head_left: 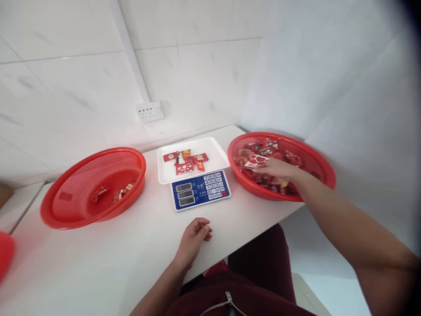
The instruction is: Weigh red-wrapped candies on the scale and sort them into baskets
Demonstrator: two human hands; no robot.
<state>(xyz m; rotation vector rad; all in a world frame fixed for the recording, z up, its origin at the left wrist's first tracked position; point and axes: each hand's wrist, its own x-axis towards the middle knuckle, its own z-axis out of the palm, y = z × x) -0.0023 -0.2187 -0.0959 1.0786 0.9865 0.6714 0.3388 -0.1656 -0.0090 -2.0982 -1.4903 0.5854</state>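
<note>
My right hand (276, 168) reaches into the right red plastic basket (320, 169), its fingers on a red-and-white wrapped snack packet (256, 161). Other small wrapped snacks (292, 158), mostly red, lie heaped around it. My left hand (195, 237) rests on the white table, fingers loosely curled together, with nothing visible in it. Just beyond it stands a digital scale (200, 193) with a blue keypad. On the scale's white tray (213, 153) lie several small packets (184, 167), mostly red.
To the left, another red basket (72, 186) holds a few wrapped pieces (125, 191). Part of a red object (5, 254) shows at the left edge. A tiled wall with a socket (150, 112) borders the table (108, 263) behind; a plain wall stands at the right.
</note>
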